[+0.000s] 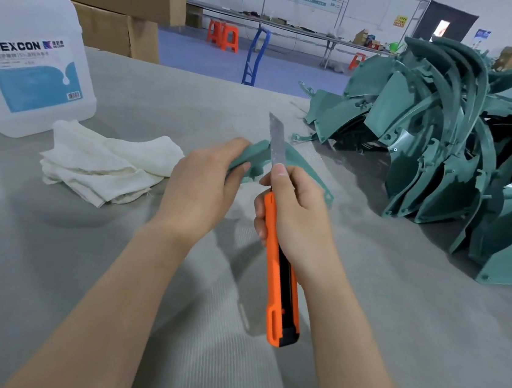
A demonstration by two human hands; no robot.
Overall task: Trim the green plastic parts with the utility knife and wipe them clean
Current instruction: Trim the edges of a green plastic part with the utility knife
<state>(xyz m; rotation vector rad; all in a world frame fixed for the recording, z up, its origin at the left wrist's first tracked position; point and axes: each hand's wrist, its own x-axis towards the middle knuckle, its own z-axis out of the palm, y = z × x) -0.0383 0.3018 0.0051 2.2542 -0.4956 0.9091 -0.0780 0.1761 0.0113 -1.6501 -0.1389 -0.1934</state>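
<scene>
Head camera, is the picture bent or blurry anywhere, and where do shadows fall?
Head view: wide-angle bending at the edges, so the jug leans; soft shadows on the table below the cloth; knife sharp, background slightly soft.

Your left hand (200, 184) and right hand (297, 211) hide most of the curved green plastic part (256, 155); the heap of green plastic parts (439, 144) runs past the right edge.

1. Utility knife (273, 285): matt orange and black plastic handle; blade (275, 138) of dull, speckled grey metal.
2. Held green part (254, 157) and pile of green parts (439, 144), right: smooth plastic, faint sheen.
3. Cloth (105, 160): white, woven.
4. Jug (36, 41), far left: translucent plastic.
5. Table (164, 94): ribbed, matt.
</scene>
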